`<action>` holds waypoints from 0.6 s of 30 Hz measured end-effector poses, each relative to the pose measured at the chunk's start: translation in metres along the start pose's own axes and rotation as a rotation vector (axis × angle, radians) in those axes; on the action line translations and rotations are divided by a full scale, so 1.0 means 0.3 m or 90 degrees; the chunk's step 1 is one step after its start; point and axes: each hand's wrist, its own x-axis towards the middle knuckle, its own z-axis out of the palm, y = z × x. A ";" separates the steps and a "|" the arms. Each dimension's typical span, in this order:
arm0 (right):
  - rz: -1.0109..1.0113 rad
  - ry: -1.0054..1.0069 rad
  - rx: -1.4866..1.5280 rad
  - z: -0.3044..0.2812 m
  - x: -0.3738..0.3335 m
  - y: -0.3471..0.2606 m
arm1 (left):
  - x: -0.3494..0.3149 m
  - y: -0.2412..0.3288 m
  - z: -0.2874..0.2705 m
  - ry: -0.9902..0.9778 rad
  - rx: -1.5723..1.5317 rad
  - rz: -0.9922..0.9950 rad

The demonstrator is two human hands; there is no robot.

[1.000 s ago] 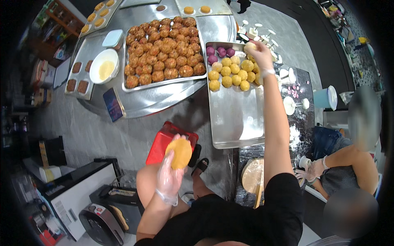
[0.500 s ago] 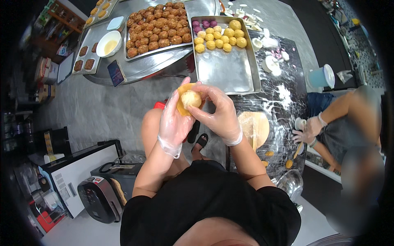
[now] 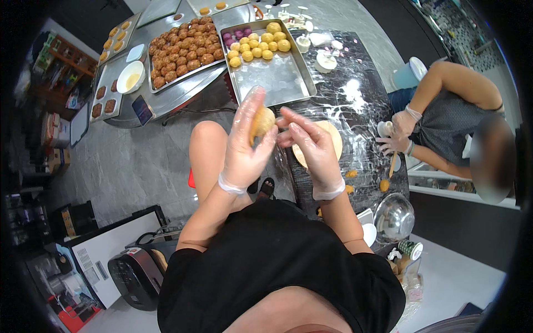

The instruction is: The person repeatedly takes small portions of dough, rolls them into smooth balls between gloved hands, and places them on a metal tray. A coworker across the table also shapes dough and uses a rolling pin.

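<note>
- The black table [image 3: 366, 147] is on my right, with white powder spread on it.
- The round silver table [image 3: 169, 100] is ahead of me, to the left.
- Another person [image 3: 444, 105] is across the black table, with gloved hands around a small white thing [image 3: 384, 129].
- The big metal tray [image 3: 272, 77] is in front of me. Yellow balls [image 3: 266, 37] and a few purple balls [image 3: 239, 34] sit at its far end.
- Next to it, on the silver table, is a tray [image 3: 189, 76] packed full of brown balls [image 3: 186, 47].
- My left hand [image 3: 244, 150], in a clear glove, is curled like a cup. It has hold of a yellow sheet and a pale ball, with my thumb near me.
- My right hand [image 3: 313, 147], gloved too, is about half open, fingers bent. I see nothing in it. Its fingertips are just beside the ball.
- A round board [image 3: 328, 129] lies under my right hand, on the black table.
- The thin yellow sheet [image 3: 256, 122] bends against my left palm.
- The pale ball [image 3: 266, 119] rests against the sheet, on the side facing my right hand.
</note>
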 end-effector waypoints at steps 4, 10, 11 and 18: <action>0.138 -0.075 0.319 -0.041 -0.075 0.014 | -0.013 0.053 0.006 -0.181 0.282 0.204; 0.164 -0.027 0.336 -0.037 -0.149 0.074 | -0.086 0.013 0.065 -0.106 -0.008 0.103; 0.168 -0.037 0.343 -0.042 -0.154 0.097 | -0.098 0.010 0.074 -0.095 0.001 0.093; 0.204 -0.089 0.549 -0.063 -0.204 0.099 | -0.109 0.029 0.050 -0.177 0.031 0.099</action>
